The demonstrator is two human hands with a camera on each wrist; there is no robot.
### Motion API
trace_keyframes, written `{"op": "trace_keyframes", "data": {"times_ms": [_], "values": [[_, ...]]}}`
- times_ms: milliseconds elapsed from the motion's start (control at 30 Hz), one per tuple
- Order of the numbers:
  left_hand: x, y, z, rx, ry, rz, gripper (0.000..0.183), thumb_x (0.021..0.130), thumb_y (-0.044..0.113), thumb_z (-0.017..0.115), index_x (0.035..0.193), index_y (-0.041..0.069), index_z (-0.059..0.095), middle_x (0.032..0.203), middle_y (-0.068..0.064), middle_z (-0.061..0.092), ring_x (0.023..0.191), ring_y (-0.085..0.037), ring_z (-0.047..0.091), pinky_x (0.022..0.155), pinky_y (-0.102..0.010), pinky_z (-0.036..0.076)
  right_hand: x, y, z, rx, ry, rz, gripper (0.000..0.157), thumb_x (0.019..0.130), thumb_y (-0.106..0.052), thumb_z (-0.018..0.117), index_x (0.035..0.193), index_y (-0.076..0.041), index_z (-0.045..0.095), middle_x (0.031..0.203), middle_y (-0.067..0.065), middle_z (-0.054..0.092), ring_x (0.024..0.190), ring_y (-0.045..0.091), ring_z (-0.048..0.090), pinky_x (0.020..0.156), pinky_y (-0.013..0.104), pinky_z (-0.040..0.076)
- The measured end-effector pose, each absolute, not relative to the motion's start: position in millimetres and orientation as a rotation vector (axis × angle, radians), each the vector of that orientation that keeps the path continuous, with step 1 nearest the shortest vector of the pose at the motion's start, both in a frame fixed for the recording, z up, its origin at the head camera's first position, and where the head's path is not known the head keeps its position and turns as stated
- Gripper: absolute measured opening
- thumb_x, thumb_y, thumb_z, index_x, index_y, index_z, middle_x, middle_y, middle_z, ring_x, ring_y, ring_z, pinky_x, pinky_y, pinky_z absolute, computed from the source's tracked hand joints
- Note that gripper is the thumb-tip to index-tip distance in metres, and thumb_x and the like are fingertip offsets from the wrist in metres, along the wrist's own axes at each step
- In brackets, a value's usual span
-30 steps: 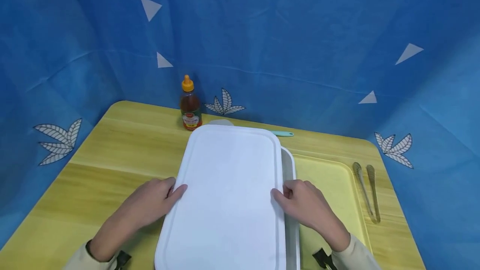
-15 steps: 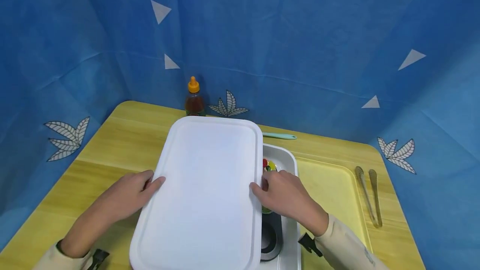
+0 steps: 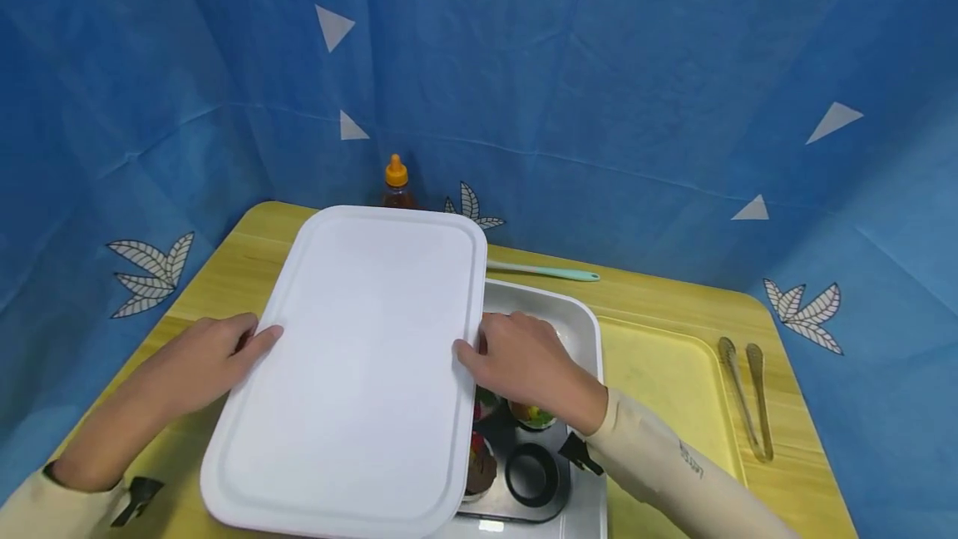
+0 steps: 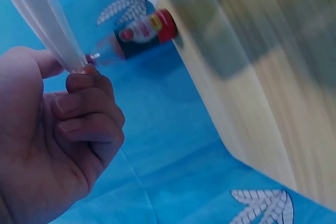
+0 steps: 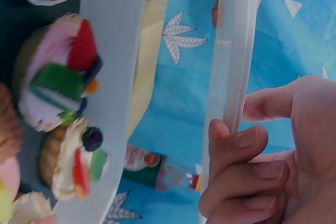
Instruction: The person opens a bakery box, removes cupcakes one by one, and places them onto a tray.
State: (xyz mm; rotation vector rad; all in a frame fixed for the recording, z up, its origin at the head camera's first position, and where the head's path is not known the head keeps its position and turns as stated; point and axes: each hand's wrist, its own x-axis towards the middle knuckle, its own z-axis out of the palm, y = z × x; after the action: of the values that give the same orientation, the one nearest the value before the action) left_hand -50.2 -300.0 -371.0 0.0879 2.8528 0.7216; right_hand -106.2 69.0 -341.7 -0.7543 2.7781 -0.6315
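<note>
A white rectangular lid (image 3: 359,364) is held up by its two long sides, above and to the left of a white plastic bin (image 3: 587,339). My left hand (image 3: 198,364) pinches its left edge, thumb on top and fingers curled beneath. On the opposite edge my right hand (image 3: 524,360) grips the same way. Inside the bin sits a dark muffin tin (image 3: 509,439) with an unfilled cup (image 3: 532,474) near the front. Fruit-topped cupcakes (image 5: 58,72) show in the right wrist view. The lid and right hand hide part of the bin in the head view.
A sauce bottle (image 3: 397,181) with an orange cap stands behind the lid. A mint-handled utensil (image 3: 561,273) lies behind the bin. Rightward are a yellow tray (image 3: 666,373) and metal tongs (image 3: 748,398). A blue patterned cloth (image 3: 599,90) hangs beyond the table's far edge.
Both hands have carried the lid leftward and up off the bin. The bin's right side, the muffin tin and some cupcakes have come into view, while the lid now covers most of the bottle.
</note>
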Motion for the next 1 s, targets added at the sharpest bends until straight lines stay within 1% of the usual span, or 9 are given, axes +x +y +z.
{"op": "trace_keyframes", "data": {"times_ms": [100, 333, 467, 567, 667, 767, 867, 900, 1000], "values": [[-48.1, -311.2, -370.5, 0.093, 2.872, 0.699, 0.047, 0.107, 0.049, 0.040, 0.081, 0.011, 0.049, 0.062, -0.002, 0.038, 0.052, -0.017, 0.038, 0.047, -0.031, 0.034, -109.1, 57.7, -341.5, -0.784, 2.746, -0.653, 0.048, 0.097, -0.037, 0.056, 0.054, -0.016, 0.053, 0.042, -0.005, 0.040, 0.040, 0.016, 0.042, 0.037, 0.027, 0.026], [-41.5, -338.8, -380.3, 0.094, 2.915, 0.648, 0.043, 0.108, 0.040, 0.043, 0.075, 0.013, 0.049, 0.060, 0.001, 0.037, 0.050, -0.014, 0.036, 0.046, -0.029, 0.033, -113.7, 29.9, -349.1, -0.852, 2.659, -0.686, 0.053, 0.098, -0.035, 0.054, 0.049, -0.015, 0.055, 0.039, -0.005, 0.045, 0.036, 0.015, 0.048, 0.033, 0.025, 0.026], [-40.8, -351.6, -382.0, 0.083, 2.915, 0.664, 0.043, 0.108, 0.039, 0.042, 0.074, 0.014, 0.048, 0.060, 0.001, 0.038, 0.049, -0.013, 0.036, 0.046, -0.028, 0.034, -118.8, 15.9, -354.4, -0.850, 2.637, -0.717, 0.051, 0.098, -0.033, 0.054, 0.051, -0.014, 0.050, 0.040, -0.004, 0.040, 0.033, 0.013, 0.043, 0.031, 0.023, 0.023], [-41.0, -360.7, -381.1, 0.083, 2.927, 0.644, 0.043, 0.109, 0.037, 0.041, 0.073, 0.013, 0.047, 0.059, 0.001, 0.038, 0.050, -0.013, 0.037, 0.047, -0.028, 0.033, -121.6, 6.5, -355.2, -0.855, 2.624, -0.718, 0.050, 0.098, -0.033, 0.054, 0.052, -0.015, 0.047, 0.042, -0.005, 0.037, 0.035, 0.013, 0.038, 0.032, 0.023, 0.022], [-40.9, -368.9, -379.6, 0.064, 2.923, 0.600, 0.044, 0.109, 0.037, 0.040, 0.073, 0.014, 0.048, 0.059, 0.001, 0.039, 0.051, -0.013, 0.039, 0.048, -0.028, 0.034, -122.6, -2.4, -353.9, -0.879, 2.629, -0.680, 0.052, 0.098, -0.034, 0.054, 0.050, -0.014, 0.045, 0.041, -0.005, 0.033, 0.036, 0.013, 0.034, 0.034, 0.024, 0.021], [-42.1, -377.5, -378.3, 0.046, 2.876, 0.601, 0.043, 0.109, 0.038, 0.038, 0.081, 0.011, 0.058, 0.064, 0.002, 0.048, 0.056, -0.013, 0.046, 0.051, -0.029, 0.037, -123.3, -11.3, -352.6, -0.895, 2.624, -0.653, 0.053, 0.097, -0.033, 0.054, 0.049, -0.014, 0.045, 0.041, -0.005, 0.032, 0.036, 0.014, 0.033, 0.035, 0.025, 0.021], [-44.2, -386.3, -377.0, 0.039, 2.843, 0.606, 0.046, 0.109, 0.036, 0.038, 0.100, 0.001, 0.067, 0.076, 0.000, 0.062, 0.067, -0.015, 0.057, 0.057, -0.031, 0.045, -125.0, -19.6, -351.6, -0.873, 2.596, -0.654, 0.049, 0.095, -0.032, 0.055, 0.051, -0.014, 0.045, 0.042, -0.004, 0.031, 0.037, 0.014, 0.033, 0.035, 0.025, 0.022], [-45.1, -389.6, -376.9, 0.039, 2.836, 0.609, 0.048, 0.109, 0.035, 0.039, 0.108, -0.003, 0.066, 0.082, -0.004, 0.065, 0.072, -0.019, 0.061, 0.060, -0.034, 0.048, -125.9, -22.3, -351.4, -0.866, 2.584, -0.660, 0.048, 0.095, -0.031, 0.056, 0.051, -0.014, 0.045, 0.043, -0.004, 0.031, 0.038, 0.014, 0.032, 0.035, 0.025, 0.021], [-48.3, -399.1, -376.7, 0.016, 2.839, 0.587, 0.055, 0.109, 0.036, 0.040, 0.119, -0.014, 0.060, 0.093, -0.014, 0.069, 0.082, -0.026, 0.065, 0.065, -0.041, 0.053, -129.9, -30.5, -351.1, -0.845, 2.541, -0.680, 0.045, 0.094, -0.032, 0.056, 0.054, -0.014, 0.045, 0.045, -0.004, 0.031, 0.039, 0.013, 0.030, 0.036, 0.025, 0.020]]}}
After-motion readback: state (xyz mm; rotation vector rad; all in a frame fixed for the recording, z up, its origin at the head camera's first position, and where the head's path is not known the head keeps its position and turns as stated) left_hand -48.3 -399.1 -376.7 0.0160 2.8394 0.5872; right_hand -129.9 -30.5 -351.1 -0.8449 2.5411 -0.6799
